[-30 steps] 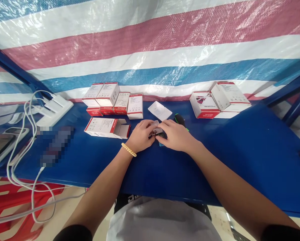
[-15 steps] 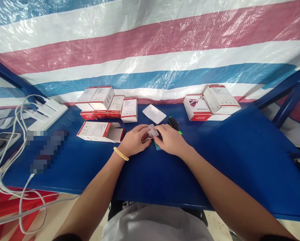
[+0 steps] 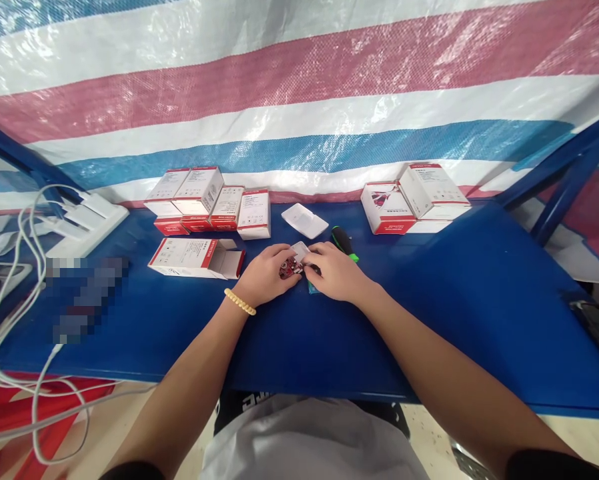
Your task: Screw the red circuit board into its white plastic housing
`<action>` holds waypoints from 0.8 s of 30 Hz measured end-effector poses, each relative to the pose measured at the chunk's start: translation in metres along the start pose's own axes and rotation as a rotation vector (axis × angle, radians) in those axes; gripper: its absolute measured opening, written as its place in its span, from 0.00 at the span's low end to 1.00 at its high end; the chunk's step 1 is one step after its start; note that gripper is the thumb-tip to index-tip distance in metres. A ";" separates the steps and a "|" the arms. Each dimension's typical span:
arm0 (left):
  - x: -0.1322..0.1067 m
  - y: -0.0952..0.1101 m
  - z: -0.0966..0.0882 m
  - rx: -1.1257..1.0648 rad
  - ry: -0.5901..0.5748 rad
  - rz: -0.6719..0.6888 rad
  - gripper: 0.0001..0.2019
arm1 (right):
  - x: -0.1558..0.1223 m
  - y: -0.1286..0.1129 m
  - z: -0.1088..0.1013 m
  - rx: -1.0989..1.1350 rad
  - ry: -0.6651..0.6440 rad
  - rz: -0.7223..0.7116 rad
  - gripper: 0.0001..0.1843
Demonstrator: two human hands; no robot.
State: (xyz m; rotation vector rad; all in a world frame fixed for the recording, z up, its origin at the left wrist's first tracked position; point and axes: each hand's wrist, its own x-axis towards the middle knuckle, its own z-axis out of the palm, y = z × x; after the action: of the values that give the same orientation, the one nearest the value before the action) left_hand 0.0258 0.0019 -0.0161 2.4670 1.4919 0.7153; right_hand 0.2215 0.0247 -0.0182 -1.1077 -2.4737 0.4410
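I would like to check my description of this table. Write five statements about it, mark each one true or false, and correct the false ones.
1. The left hand holds a small device with red parts. True.
2. The right hand is touching the power strip. False: the right hand is at the small device, close to the left hand.
3. A white shell lies apart from both hands. True.
4. The open box stands upright. False: the open box lies on its side, its open end towards the hands.
5. A black-and-green handle lies partly hidden behind the right hand. True.
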 end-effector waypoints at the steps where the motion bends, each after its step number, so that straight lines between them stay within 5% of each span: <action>1: 0.000 0.001 0.000 0.013 0.004 0.002 0.18 | 0.000 0.000 0.000 0.008 0.002 0.003 0.09; 24: -0.003 0.002 -0.004 -0.024 -0.078 0.039 0.20 | -0.001 0.010 -0.012 0.053 -0.021 -0.042 0.03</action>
State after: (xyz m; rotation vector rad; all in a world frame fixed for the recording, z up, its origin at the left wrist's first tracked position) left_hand 0.0245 -0.0023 -0.0131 2.4821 1.4037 0.6317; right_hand 0.2344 0.0318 -0.0123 -1.0330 -2.4840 0.5049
